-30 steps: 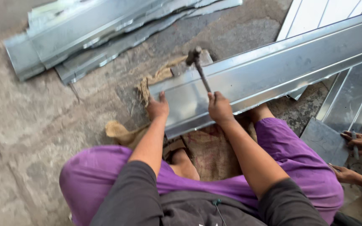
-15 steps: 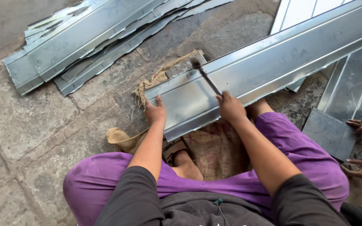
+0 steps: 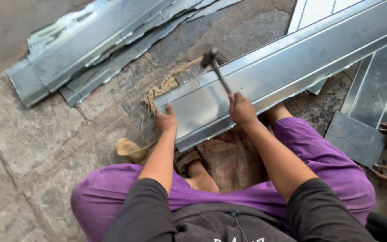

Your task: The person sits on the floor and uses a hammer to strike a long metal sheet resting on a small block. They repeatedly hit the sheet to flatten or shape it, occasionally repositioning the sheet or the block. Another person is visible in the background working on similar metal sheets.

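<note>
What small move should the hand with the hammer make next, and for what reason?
Probably a short downward stroke onto the far folded edge of the metal sheet. The right hand holds the hammer with its head raised just above that edge, near the sheet's left end, while the left hand presses the near corner flat, clear of the hammer head.

No packages, labels, signs or screens show anywhere in this view

A long, shiny folded sheet-metal channel (image 3: 287, 67) lies slantwise on the stone floor (image 3: 36, 143), its near end over burlap. A dark-headed hammer (image 3: 216, 67) tilts above that end, head raised off the metal.
</note>
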